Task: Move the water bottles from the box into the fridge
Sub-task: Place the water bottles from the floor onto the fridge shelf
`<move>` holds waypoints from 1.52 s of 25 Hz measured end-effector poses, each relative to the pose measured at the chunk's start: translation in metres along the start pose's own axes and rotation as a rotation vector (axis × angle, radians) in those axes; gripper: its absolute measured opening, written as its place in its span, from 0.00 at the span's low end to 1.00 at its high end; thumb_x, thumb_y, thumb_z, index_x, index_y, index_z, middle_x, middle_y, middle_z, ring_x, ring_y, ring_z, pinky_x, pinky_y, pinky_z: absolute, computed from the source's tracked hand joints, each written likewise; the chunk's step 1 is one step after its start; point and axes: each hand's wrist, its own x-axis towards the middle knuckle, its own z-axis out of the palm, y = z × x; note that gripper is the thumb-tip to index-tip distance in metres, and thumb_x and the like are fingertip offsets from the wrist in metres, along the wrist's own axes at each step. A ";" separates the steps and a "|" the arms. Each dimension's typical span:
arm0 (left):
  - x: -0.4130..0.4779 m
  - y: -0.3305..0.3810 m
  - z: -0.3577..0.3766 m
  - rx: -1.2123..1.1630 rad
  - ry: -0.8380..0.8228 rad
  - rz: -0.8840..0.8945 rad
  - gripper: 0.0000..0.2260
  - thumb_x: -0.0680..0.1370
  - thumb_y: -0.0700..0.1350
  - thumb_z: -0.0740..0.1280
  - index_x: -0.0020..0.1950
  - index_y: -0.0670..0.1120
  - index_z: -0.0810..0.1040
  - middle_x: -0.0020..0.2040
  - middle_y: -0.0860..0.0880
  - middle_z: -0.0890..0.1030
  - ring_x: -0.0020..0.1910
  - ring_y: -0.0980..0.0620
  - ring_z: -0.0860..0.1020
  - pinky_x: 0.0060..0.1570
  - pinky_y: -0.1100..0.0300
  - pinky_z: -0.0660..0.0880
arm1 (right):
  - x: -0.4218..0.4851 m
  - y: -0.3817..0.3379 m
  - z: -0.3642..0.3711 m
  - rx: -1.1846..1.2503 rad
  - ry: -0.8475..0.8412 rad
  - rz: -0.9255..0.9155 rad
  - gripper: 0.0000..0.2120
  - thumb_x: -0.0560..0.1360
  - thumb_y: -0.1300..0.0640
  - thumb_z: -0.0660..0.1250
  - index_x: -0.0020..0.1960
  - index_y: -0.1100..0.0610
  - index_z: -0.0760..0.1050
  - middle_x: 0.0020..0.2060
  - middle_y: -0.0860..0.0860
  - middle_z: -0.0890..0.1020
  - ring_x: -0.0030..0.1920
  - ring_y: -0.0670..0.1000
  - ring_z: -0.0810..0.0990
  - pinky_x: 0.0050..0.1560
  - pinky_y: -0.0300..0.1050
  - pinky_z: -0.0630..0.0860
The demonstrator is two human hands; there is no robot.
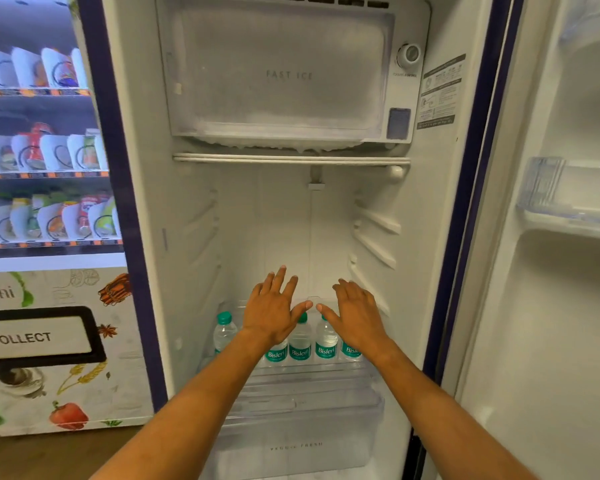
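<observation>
The fridge (146, 188) stands open in front of me. Several small water bottles (300, 344) with green caps and green labels stand in a row on the clear bottom shelf (305, 374). One more bottle (224, 329) stands at the left end. My left hand (272, 308) and my right hand (355, 311) hover side by side above the row, palms down, fingers spread, holding nothing. My forearms hide parts of some bottles. No box is in view.
A frosted freezer compartment (284, 71) fills the top of the fridge. A clear vegetable drawer (298, 441) sits below the bottle shelf. The open fridge door with its racks (568, 216) is at the right. A snack vending machine (42, 168) stands at the left.
</observation>
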 end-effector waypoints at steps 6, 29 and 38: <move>-0.075 -0.033 -0.021 -0.010 0.014 0.012 0.35 0.77 0.69 0.42 0.80 0.53 0.49 0.81 0.48 0.46 0.79 0.46 0.49 0.76 0.49 0.51 | -0.054 -0.053 0.002 0.057 0.020 -0.050 0.34 0.79 0.35 0.51 0.77 0.56 0.60 0.77 0.55 0.62 0.77 0.55 0.58 0.76 0.51 0.53; -0.356 -0.309 0.025 -0.074 -0.221 -0.214 0.18 0.82 0.52 0.58 0.68 0.44 0.72 0.62 0.43 0.75 0.58 0.44 0.76 0.55 0.50 0.75 | -0.207 -0.327 0.197 0.286 -0.539 -0.429 0.25 0.81 0.43 0.58 0.70 0.59 0.67 0.65 0.57 0.75 0.65 0.58 0.73 0.63 0.52 0.71; -0.420 -0.331 0.158 -0.124 -0.612 -0.311 0.19 0.78 0.41 0.66 0.69 0.43 0.71 0.65 0.44 0.74 0.61 0.45 0.76 0.59 0.50 0.74 | -0.255 -0.361 0.316 0.218 -0.868 -0.514 0.15 0.79 0.52 0.63 0.63 0.57 0.70 0.58 0.57 0.77 0.60 0.58 0.76 0.56 0.51 0.74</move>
